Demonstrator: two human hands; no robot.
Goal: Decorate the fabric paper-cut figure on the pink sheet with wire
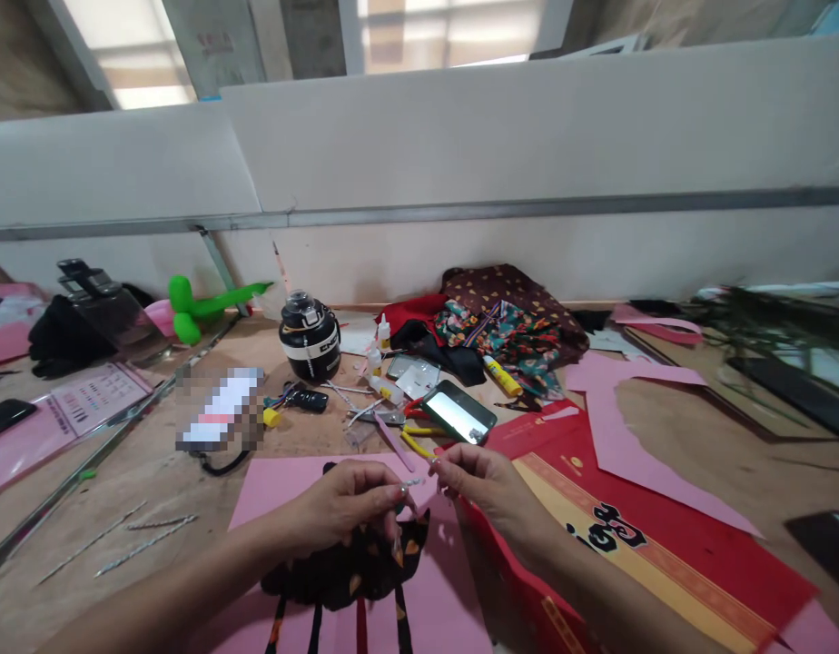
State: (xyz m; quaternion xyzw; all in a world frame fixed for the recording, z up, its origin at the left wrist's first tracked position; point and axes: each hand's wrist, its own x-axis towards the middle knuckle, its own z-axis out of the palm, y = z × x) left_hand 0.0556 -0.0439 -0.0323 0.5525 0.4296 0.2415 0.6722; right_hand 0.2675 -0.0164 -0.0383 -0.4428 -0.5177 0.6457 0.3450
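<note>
Between my two hands runs a short twisted silvery wire (412, 482). My left hand (355, 500) is closed, pinching the wire's left part between thumb and fingers. My right hand (488, 490) is closed as well, its fingertips pinched at the wire's other end, partly hidden. Below the left hand a black cloth piece with orange heart shapes (344, 577) lies on pink paper (447, 599). Narrow cloth strips (361, 627), dark and red, extend from its lower edge. Several more twisted silvery wires (147, 543) lie on the table to the left.
Behind the hands are a phone (458, 411), yellow-handled pliers (419, 442), small glue bottles (384, 334) and a black water bottle (310, 338). Patterned cloth (508, 341) is heaped by the wall. A red printed bag (637, 527) and cut pink paper (637, 445) lie at right.
</note>
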